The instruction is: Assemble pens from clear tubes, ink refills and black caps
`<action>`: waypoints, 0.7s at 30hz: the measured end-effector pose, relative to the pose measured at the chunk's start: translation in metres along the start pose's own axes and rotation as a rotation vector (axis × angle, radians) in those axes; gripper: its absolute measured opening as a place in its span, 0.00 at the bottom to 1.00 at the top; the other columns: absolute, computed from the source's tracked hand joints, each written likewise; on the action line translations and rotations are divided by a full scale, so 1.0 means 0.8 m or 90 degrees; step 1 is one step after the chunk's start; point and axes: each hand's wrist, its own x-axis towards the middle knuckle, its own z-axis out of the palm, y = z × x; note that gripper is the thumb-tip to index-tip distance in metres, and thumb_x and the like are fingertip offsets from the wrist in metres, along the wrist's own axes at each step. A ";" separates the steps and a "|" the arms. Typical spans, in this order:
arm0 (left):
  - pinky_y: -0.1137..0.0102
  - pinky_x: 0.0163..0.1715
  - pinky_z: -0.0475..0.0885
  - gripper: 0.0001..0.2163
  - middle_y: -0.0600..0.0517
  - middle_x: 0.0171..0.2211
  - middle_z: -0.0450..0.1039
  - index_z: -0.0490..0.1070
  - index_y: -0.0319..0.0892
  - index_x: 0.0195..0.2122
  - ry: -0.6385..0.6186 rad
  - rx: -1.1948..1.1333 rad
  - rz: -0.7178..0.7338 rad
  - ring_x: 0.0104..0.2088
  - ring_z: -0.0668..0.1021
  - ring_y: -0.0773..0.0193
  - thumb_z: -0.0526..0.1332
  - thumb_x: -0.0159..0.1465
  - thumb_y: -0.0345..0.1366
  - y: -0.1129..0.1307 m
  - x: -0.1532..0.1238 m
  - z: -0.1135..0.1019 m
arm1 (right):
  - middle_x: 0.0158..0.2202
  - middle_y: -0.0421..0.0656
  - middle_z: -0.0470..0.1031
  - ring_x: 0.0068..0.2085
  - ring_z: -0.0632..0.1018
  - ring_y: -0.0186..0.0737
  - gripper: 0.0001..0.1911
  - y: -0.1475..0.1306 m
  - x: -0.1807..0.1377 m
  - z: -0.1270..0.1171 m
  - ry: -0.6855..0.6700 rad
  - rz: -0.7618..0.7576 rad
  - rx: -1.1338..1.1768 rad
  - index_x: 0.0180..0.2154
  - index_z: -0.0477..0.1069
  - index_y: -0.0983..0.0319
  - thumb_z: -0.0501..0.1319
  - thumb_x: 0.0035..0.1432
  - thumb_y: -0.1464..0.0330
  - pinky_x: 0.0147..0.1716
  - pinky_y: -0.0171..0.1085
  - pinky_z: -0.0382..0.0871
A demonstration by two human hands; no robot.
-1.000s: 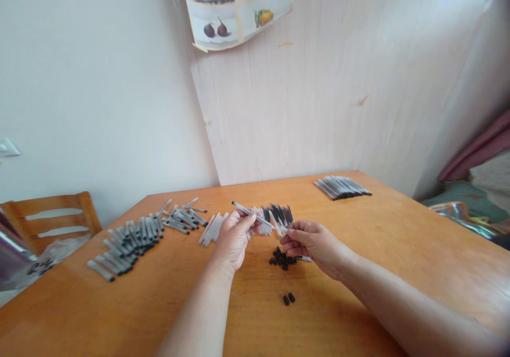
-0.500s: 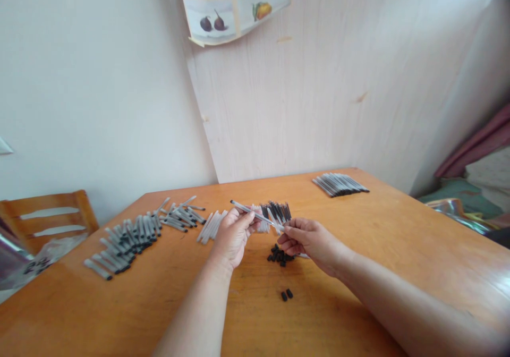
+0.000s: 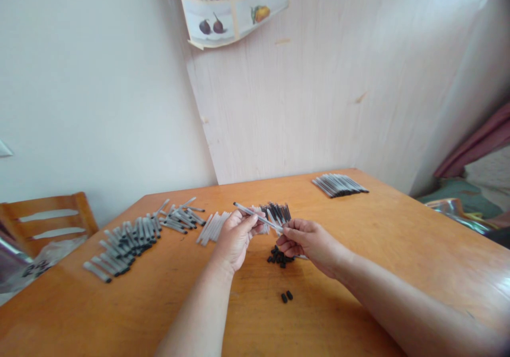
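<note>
My left hand is closed, thumb and fingers pinching a slim clear pen with a dark rear end. The pen slants down to the right. At its lower end, a small translucent pen cap sits between the fingertips of my right hand, also closed. Cap and pen meet in one line; how deep the pen sits inside is too small to tell. Below the right fingers is a heap of small black plugs. Behind the hands lie dark-filled pen parts, partly hidden, and a row of translucent tubes.
Piles of translucent tubes with black ends spread over the left of the wooden table. A neat row of pens lies at the back right. Two black plugs lie nearer me. A chair stands at the left.
The pen has slid a little down and right, closing the small gap to the cap in my right hand. Both hands otherwise keep their places.
</note>
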 end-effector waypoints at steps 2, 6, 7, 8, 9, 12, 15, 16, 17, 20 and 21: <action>0.67 0.40 0.72 0.12 0.46 0.40 0.77 0.69 0.39 0.39 -0.016 0.006 -0.001 0.39 0.78 0.62 0.68 0.56 0.34 -0.001 -0.001 0.001 | 0.31 0.46 0.78 0.26 0.77 0.29 0.07 0.001 0.001 0.000 0.002 -0.001 0.000 0.33 0.69 0.65 0.57 0.62 0.68 0.26 0.28 0.72; 0.67 0.40 0.72 0.11 0.46 0.41 0.77 0.69 0.39 0.40 -0.032 0.009 -0.006 0.39 0.79 0.62 0.67 0.57 0.34 -0.002 -0.003 0.002 | 0.31 0.45 0.78 0.27 0.77 0.29 0.06 0.004 0.002 -0.002 0.002 -0.013 0.015 0.34 0.69 0.64 0.58 0.62 0.68 0.27 0.29 0.72; 0.67 0.41 0.73 0.11 0.46 0.41 0.77 0.68 0.39 0.39 -0.031 0.005 -0.008 0.40 0.79 0.62 0.66 0.57 0.35 -0.002 -0.003 0.002 | 0.32 0.45 0.78 0.27 0.77 0.29 0.06 0.004 0.002 -0.002 0.001 -0.016 0.020 0.34 0.69 0.64 0.58 0.61 0.68 0.27 0.29 0.73; 0.66 0.41 0.73 0.11 0.45 0.41 0.77 0.68 0.39 0.39 -0.029 0.000 -0.011 0.40 0.79 0.62 0.66 0.58 0.35 -0.002 -0.004 0.003 | 0.32 0.45 0.78 0.27 0.77 0.30 0.06 0.004 0.002 -0.002 0.000 -0.018 0.022 0.34 0.69 0.64 0.58 0.61 0.67 0.28 0.29 0.73; 0.65 0.41 0.73 0.11 0.46 0.40 0.77 0.68 0.39 0.39 -0.028 -0.006 -0.014 0.40 0.79 0.61 0.67 0.58 0.35 -0.001 -0.004 0.003 | 0.32 0.45 0.78 0.28 0.77 0.30 0.06 0.004 0.002 -0.002 0.001 -0.019 0.023 0.34 0.69 0.64 0.59 0.61 0.67 0.28 0.29 0.73; 0.64 0.42 0.74 0.12 0.46 0.39 0.78 0.67 0.40 0.39 -0.029 -0.017 -0.019 0.41 0.80 0.59 0.67 0.58 0.35 0.000 -0.003 0.004 | 0.32 0.45 0.78 0.28 0.77 0.31 0.07 0.001 0.001 -0.001 -0.003 -0.023 0.020 0.34 0.69 0.64 0.60 0.60 0.66 0.29 0.30 0.73; 0.65 0.42 0.74 0.13 0.46 0.39 0.78 0.67 0.39 0.40 -0.031 -0.017 -0.014 0.41 0.80 0.60 0.67 0.58 0.36 0.000 -0.002 0.005 | 0.33 0.45 0.78 0.29 0.78 0.31 0.07 0.000 0.000 -0.001 -0.018 -0.039 0.025 0.35 0.69 0.64 0.63 0.57 0.66 0.29 0.30 0.72; 0.65 0.42 0.74 0.13 0.46 0.39 0.78 0.67 0.39 0.40 -0.030 -0.017 -0.010 0.41 0.80 0.60 0.67 0.58 0.36 -0.001 -0.002 0.005 | 0.33 0.45 0.78 0.29 0.78 0.31 0.08 0.001 0.000 0.000 -0.018 -0.045 0.025 0.35 0.69 0.64 0.63 0.56 0.66 0.29 0.30 0.72; 0.65 0.41 0.74 0.13 0.46 0.39 0.78 0.67 0.39 0.40 -0.029 -0.017 -0.007 0.41 0.80 0.60 0.67 0.58 0.36 -0.001 -0.002 0.006 | 0.33 0.45 0.78 0.29 0.78 0.31 0.08 0.001 0.000 0.000 -0.016 -0.050 0.023 0.35 0.69 0.64 0.64 0.56 0.65 0.29 0.30 0.72; 0.66 0.40 0.74 0.13 0.46 0.39 0.78 0.66 0.39 0.40 -0.025 -0.013 0.007 0.40 0.80 0.61 0.67 0.58 0.36 -0.002 -0.003 0.008 | 0.32 0.45 0.78 0.29 0.78 0.32 0.10 0.004 0.001 0.000 0.001 -0.066 -0.002 0.34 0.69 0.63 0.64 0.56 0.63 0.29 0.31 0.72; 0.66 0.40 0.74 0.13 0.46 0.39 0.78 0.66 0.39 0.40 -0.024 -0.008 0.011 0.40 0.80 0.61 0.67 0.58 0.37 -0.002 -0.004 0.009 | 0.32 0.45 0.78 0.29 0.78 0.32 0.10 0.004 0.002 0.000 0.004 -0.071 -0.010 0.34 0.69 0.63 0.63 0.56 0.63 0.29 0.31 0.71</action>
